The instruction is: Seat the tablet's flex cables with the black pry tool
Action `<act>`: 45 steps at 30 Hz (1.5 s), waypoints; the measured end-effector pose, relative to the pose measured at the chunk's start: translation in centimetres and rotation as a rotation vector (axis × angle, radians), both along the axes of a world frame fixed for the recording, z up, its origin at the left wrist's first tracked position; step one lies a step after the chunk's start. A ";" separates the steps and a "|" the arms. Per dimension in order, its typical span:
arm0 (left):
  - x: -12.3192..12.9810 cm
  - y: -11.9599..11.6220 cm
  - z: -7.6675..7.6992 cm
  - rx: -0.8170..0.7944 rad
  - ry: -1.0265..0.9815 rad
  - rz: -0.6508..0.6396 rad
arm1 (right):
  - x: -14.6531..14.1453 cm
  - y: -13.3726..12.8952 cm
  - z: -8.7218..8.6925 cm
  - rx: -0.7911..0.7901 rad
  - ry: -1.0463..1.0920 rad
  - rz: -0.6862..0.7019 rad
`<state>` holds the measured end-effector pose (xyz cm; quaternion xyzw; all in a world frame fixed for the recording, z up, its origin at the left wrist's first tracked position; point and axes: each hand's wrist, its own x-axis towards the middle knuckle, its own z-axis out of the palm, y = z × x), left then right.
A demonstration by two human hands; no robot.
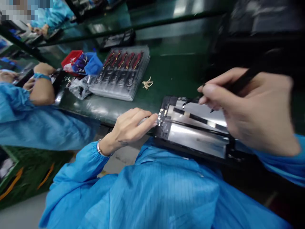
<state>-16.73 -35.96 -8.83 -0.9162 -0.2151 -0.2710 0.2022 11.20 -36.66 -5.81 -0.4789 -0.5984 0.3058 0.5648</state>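
An opened tablet-like device [197,141] lies at the bench edge in front of me, with silver panels, a dark ribbon strip and small parts along its left end. The fingers of my left hand [133,127] are bent together at that left end, gripping its edge; the thumb is mostly hidden. Above the device's right part, my right hand [252,108] is closed in a pinch around slim black tweezers [245,79], their tip pointing down at the panel. A thin black bent piece [189,102] shows left of the fingertips; I cannot tell whether the tweezers touch it.
Stacked clear trays [119,76] with red-and-black parts stand behind my left hand. Beside them are a red bin [71,58], a blue bin [94,63] and a plastic bag [81,87]. Tan strips [147,83] lie on the green bench [173,70]. A co-worker's arm [43,89] is at left.
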 end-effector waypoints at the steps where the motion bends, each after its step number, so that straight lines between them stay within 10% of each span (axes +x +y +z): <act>1: 1.6 1.0 1.0 0.088 -0.020 -0.014 | 0.0 0.2 0.1 0.026 0.017 -0.001; 9: 10.1 5.9 4.3 0.421 -0.061 0.025 | 0.6 1.5 -0.7 0.066 0.110 0.020; 17: 9.6 7.8 4.9 -0.819 -0.587 -0.194 | 1.5 3.2 -1.1 0.058 -0.071 0.039; 22: 10.2 7.7 4.7 -1.099 -0.716 -0.232 | 1.2 3.3 -1.5 0.101 -0.096 0.056; 37: 6.6 8.9 1.3 -1.082 -0.191 -0.035 | 9.1 -0.2 -1.0 -0.230 -0.627 0.135; 45: 7.8 9.1 0.5 -0.945 -0.084 -0.175 | 11.7 -0.1 -1.7 -0.530 -0.692 0.148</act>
